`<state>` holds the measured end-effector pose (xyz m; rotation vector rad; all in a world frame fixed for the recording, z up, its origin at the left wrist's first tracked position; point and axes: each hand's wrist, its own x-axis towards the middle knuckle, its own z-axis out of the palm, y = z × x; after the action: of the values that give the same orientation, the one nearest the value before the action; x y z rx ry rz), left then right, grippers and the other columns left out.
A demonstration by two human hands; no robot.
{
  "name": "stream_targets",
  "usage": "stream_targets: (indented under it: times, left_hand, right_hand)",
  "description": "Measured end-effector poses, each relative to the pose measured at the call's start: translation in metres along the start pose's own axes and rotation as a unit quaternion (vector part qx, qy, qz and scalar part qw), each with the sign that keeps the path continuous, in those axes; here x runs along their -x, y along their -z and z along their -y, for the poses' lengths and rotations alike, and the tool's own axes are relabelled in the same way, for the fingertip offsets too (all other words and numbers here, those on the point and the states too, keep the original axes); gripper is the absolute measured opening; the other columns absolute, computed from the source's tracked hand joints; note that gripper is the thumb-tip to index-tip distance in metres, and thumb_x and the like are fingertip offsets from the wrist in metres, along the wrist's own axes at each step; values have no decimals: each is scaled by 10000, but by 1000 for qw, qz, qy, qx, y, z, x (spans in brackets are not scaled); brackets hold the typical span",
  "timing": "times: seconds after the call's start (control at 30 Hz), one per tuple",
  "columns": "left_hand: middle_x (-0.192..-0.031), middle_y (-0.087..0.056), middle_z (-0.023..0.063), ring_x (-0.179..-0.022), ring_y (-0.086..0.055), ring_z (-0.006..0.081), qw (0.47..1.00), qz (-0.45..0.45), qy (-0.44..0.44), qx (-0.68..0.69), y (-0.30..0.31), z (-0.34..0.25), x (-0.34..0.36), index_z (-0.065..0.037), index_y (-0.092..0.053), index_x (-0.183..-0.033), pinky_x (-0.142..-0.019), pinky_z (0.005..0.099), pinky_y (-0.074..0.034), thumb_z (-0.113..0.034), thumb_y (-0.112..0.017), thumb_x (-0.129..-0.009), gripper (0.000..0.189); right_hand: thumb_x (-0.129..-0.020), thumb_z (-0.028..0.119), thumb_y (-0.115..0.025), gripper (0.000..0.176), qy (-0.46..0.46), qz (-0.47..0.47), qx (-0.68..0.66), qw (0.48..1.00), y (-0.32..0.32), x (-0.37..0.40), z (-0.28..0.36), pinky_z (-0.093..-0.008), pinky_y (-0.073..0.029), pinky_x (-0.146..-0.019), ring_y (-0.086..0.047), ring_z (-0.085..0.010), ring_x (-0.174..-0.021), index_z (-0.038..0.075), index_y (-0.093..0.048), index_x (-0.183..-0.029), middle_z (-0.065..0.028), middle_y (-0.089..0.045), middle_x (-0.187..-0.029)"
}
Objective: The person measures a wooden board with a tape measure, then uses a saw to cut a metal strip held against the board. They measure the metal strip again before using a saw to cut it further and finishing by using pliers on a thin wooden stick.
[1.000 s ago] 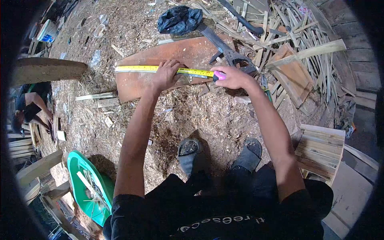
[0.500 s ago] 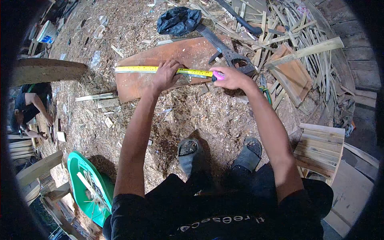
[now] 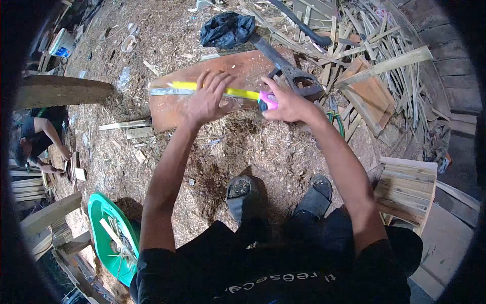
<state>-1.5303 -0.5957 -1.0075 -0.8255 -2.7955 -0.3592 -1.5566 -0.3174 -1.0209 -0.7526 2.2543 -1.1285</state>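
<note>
My right hand [image 3: 289,104] is wrapped around the pink and black case of a tape measure [image 3: 269,101]. Its yellow blade [image 3: 242,93] extends leftward, ending short of the left edge of a reddish-brown wooden board [image 3: 169,114]. Over the blade lies my left hand [image 3: 207,99], fingers stretched out and slightly apart, palm side hidden. A narrow grey strip [image 3: 164,91] runs along the board beneath the blade. Just beyond my right hand, a handsaw [image 3: 283,63] with a dark handle rests partly across the board.
A black plastic bag [image 3: 228,29] sits behind the board. Scrap sticks [image 3: 400,86] pile up at right, with green-handled pliers [image 3: 334,115] nearer. A green tub [image 3: 101,248] of scraps stands lower left. Another person [image 3: 40,139] works at far left. Shavings cover the ground.
The blade's free end has come away from the board's left edge and shifted right, so less blade shows. The case has moved slightly left. My left hand's fingers have straightened.
</note>
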Motion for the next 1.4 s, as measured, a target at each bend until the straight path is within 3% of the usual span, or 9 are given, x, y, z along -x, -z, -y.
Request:
stream_targets:
  times: [0.2, 0.3, 0.4, 0.63, 0.73, 0.9, 1.03, 1.3, 1.4]
  left_hand:
    - [-1335, -499, 108, -1316, -414, 291, 996, -76, 31, 17, -15, -23, 11, -100, -474, -1326, -1143, 495, -207, -270, -619, -875, 503]
    - [-1334, -503, 103, -1307, -420, 282, 998, -16, 61, 28, -52, -28, 11, -114, -478, -1336, -1133, 491, -238, -237, -624, -872, 502]
    - [-1303, -528, 92, -1259, -464, 288, 997, 5, 72, 42, -78, -34, 10, -135, -520, -1307, -1108, 481, -264, -213, -586, -896, 423]
    - [-1190, -578, 77, -1189, -500, 285, 988, -19, 110, 109, -91, -30, -6, -144, -617, -1196, -1020, 465, -344, -150, -616, -847, 349]
    - [-1178, -580, 70, -1187, -497, 280, 986, -53, 118, 102, -96, -34, -7, -148, -618, -1188, -1015, 456, -347, -151, -629, -837, 352]
    - [-1186, -570, 77, -1185, -486, 288, 980, -69, 149, 109, -98, -36, -8, -133, -619, -1176, -1024, 455, -334, -142, -633, -822, 355]
    - [-1179, -565, 95, -1179, -485, 301, 977, -68, 168, 111, -97, -35, -9, -113, -610, -1177, -1026, 460, -331, -129, -628, -819, 359]
    - [-1197, -546, 137, -1186, -484, 325, 987, -4, 126, 100, -94, -23, -24, -76, -563, -1220, -1011, 469, -353, -101, -625, -810, 415]
    - [-1218, -535, 153, -1179, -492, 344, 984, 41, 102, 142, -76, -16, -36, -54, -547, -1237, -981, 474, -382, -92, -620, -819, 426]
  right_hand:
    - [-654, 223, -779, 1072, -84, 115, 93, 985, -4, 49, 18, -465, -370, -1071, -438, -431, -1262, -8, -144, -1486, -323, -421, -1338]
    - [-658, 253, -812, 1100, -93, 131, 167, 973, -27, 74, -10, -494, -360, -1069, -440, -432, -1251, 13, -142, -1496, -307, -419, -1339]
    - [-687, 342, -820, 1142, 23, 90, 289, 953, -40, 92, -25, -523, -375, -1058, -439, -448, -1252, 24, -88, -1505, -249, -480, -1314]
    - [-848, 353, -667, 507, 34, -294, 249, 922, -12, 47, -38, -481, -387, -986, -524, -388, -1111, -2, -539, -1188, -227, -566, -1137]
    - [-852, 350, -645, 445, -105, -240, 323, 910, 2, 27, -58, -496, -387, -916, -511, -356, -1068, -11, -577, -1102, -195, -570, -1082]
    - [-873, 322, -609, 362, -102, -237, 326, 909, -9, 7, -69, -509, -398, -891, -564, -382, -986, -25, -608, -979, -219, -602, -1002]
    - [-882, 312, -585, 340, -101, -305, 123, 939, -2, 10, -69, -560, -402, -850, -578, -411, -943, -22, -585, -943, -233, -614, -945]
    - [-851, 370, -643, 407, -143, -303, 286, 898, -12, 7, -63, -525, -376, -929, -487, -374, -1101, 29, -591, -1067, -201, -520, -1141]
    - [-840, 332, -673, 366, -33, -420, 169, 891, -9, -3, -57, -482, -434, -876, -555, -366, -1036, 47, -610, -1060, -202, -581, -1084]
